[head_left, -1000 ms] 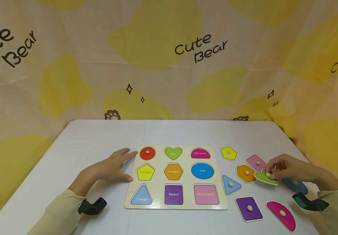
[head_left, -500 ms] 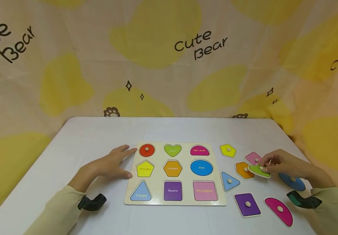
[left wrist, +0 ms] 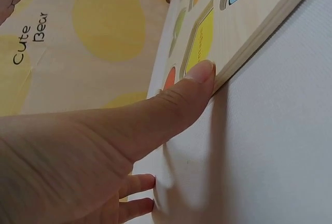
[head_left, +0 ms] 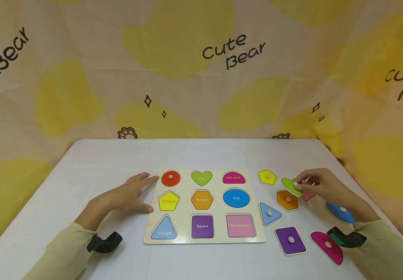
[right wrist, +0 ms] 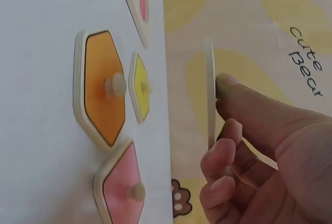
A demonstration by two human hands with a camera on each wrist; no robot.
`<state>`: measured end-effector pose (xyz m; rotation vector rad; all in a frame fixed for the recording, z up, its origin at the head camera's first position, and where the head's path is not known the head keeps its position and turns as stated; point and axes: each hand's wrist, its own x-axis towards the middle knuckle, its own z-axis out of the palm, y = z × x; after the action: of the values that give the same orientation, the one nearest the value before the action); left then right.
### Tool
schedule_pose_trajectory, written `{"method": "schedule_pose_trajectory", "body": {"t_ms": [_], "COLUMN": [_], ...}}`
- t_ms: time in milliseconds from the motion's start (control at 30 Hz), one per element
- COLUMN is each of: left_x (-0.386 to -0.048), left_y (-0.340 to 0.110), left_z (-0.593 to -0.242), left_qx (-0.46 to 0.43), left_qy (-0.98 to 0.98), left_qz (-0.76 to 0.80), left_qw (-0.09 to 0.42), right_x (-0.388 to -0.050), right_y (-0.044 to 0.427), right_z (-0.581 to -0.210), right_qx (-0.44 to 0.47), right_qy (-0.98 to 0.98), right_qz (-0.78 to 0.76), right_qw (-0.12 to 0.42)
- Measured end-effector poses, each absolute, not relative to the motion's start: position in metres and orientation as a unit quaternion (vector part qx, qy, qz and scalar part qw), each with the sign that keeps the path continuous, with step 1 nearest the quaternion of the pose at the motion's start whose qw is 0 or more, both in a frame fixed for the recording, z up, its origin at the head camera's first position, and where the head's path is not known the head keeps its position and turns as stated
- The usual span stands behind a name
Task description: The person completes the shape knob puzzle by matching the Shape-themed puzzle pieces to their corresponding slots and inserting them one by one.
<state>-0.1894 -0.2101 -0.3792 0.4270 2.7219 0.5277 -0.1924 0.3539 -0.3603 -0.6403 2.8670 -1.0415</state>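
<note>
The wooden puzzle board (head_left: 184, 216) lies on the table. My left hand (head_left: 126, 197) rests at its left edge with fingers spread, and in the left wrist view the thumb (left wrist: 176, 99) touches the board's edge. Up off the table, my right hand (head_left: 322, 186) pinches the knob of a green heart puzzle piece (head_left: 289, 185). That piece appears edge-on in the right wrist view, a thin pale plate (right wrist: 209, 94). Below it lie the orange hexagon piece (head_left: 287, 200) and the pink rectangle piece (head_left: 308, 196), partly hidden by the hand. A red circle piece (head_left: 170, 179) sits in the board's top left recess.
Right of the board lie more knobbed pieces: a yellow pentagon (head_left: 267, 177), a light blue triangle (head_left: 269, 214), a purple square (head_left: 290, 240), a magenta half round (head_left: 327, 249) and a blue oval (head_left: 339, 212). A patterned cloth (head_left: 187, 93) hangs behind the table (head_left: 110, 155).
My right hand has lifted the green heart piece and carried it left and toward the table's far side. The left hand keeps its place at the board. The head view has shifted slightly.
</note>
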Motion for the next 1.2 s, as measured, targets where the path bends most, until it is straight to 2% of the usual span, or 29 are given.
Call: {"method": "schedule_pose_trajectory", "body": {"t_ms": [167, 367, 700, 1200], "left_x": [-0.19, -0.19, -0.186, -0.187], "left_y": [-0.209, -0.209, -0.207, -0.208], "left_z": [-0.382, -0.382, -0.377, -0.377], "left_qx": [0.146, 0.145, 0.154, 0.153], "left_qy": [0.957, 0.958, 0.954, 0.955], "left_qz": [0.186, 0.182, 0.194, 0.189], "left_qw": [0.169, 0.168, 0.171, 0.168], "right_x": [-0.2, -0.212, -0.233, -0.257], "right_y": [0.338, 0.312, 0.265, 0.21], "right_z": [-0.36, -0.354, -0.351, -0.369], "right_qx": [-0.209, -0.212, -0.198, -0.231], "right_qy": [0.923, 0.917, 0.912, 0.904], "right_qz": [-0.322, -0.338, -0.356, -0.358], "right_qw": [-0.02, -0.005, 0.052, 0.046]}}
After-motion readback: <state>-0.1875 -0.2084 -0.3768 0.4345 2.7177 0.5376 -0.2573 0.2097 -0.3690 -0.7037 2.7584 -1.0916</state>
